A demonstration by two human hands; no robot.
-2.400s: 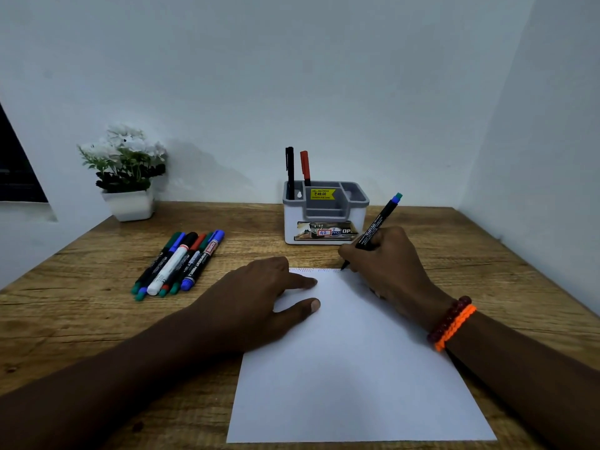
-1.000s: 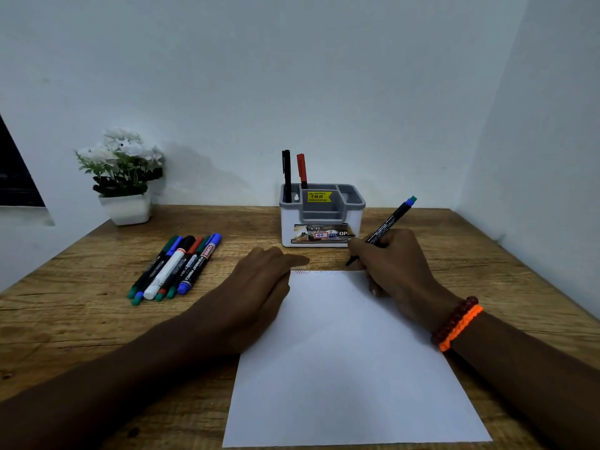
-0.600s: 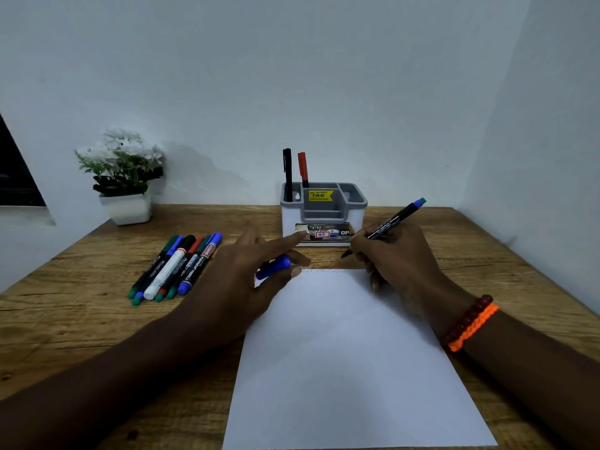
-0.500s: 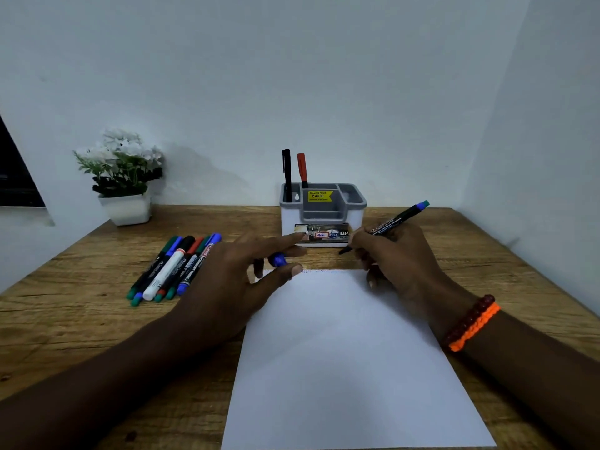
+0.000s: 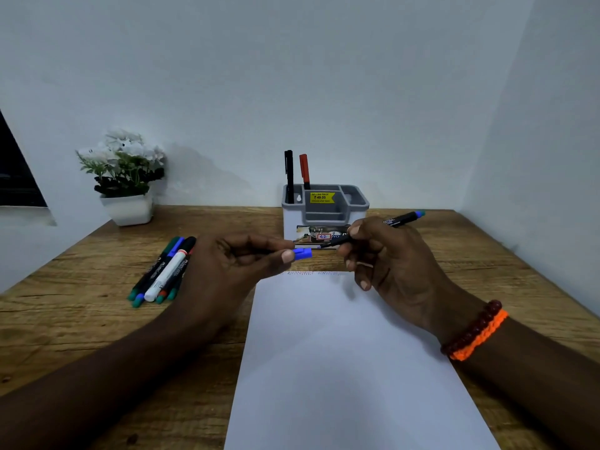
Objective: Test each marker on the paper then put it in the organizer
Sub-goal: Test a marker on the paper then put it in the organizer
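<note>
Marker (image 5: 373,230) sits at frame centre, its middle hidden inside the right hand (image 5: 389,258) gripping it; left hand (image 5: 233,264) pinches the blue cap (image 5: 302,254) just beside its tip.

We're looking at a wood-grain tabletop (image 5: 81,323) tucked into a corner. A plain pale wall (image 5: 292,76) closes the far side, and a second pale wall (image 5: 552,157) angles in along the right. Far left, a small white pot of white flowers and green leaves (image 5: 125,177) sits against the wall. A dark window opening (image 5: 16,177) cuts in at the left edge. Soft, even light throughout.
</note>
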